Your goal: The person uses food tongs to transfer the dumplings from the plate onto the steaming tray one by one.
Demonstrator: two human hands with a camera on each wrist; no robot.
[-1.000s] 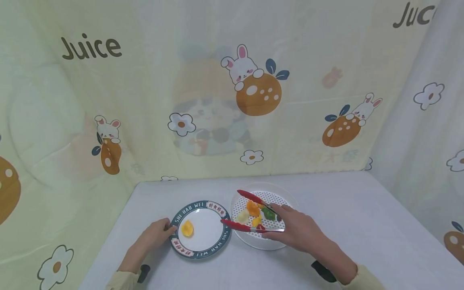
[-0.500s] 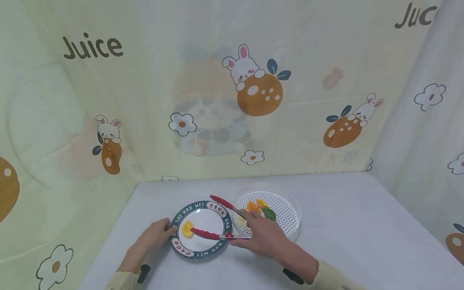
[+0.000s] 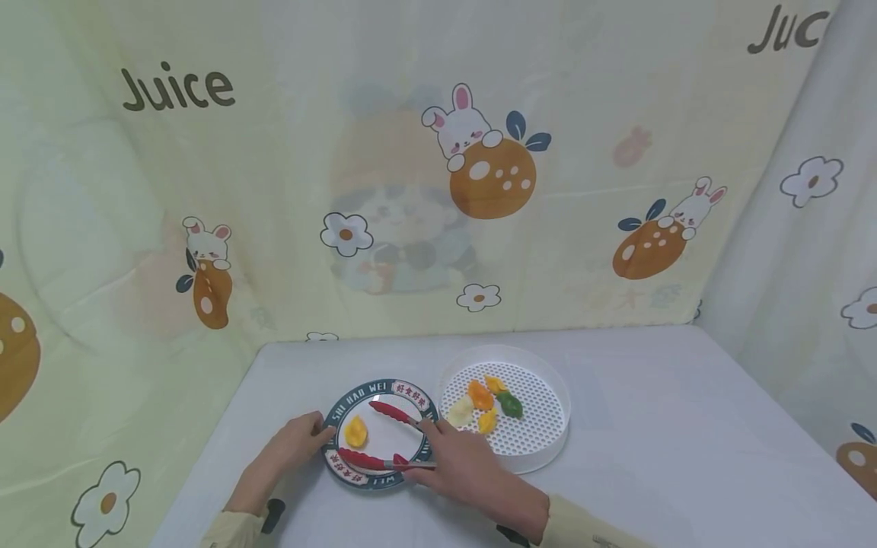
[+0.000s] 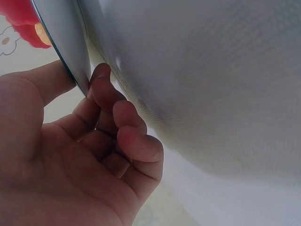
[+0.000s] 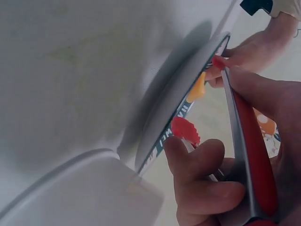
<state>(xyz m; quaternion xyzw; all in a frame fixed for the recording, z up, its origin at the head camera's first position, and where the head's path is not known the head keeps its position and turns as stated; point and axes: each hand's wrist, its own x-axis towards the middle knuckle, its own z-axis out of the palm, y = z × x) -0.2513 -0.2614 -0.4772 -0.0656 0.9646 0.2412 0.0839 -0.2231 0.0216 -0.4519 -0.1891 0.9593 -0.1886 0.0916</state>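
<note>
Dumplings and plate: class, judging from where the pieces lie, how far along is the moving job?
Done: one yellow dumpling lies on the plate. In hand: the right hand holds red tongs open over the plate, with nothing visible between the tips, while the left hand grips the plate's rim. Left: four dumplings sit in the white perforated tray.

You face a pale yellow curtain (image 3: 288, 190) printed with rabbits, oranges, daisies and "Juice", hung behind and beside a table (image 3: 671, 426) under a light grey cloth, evenly lit.
</note>
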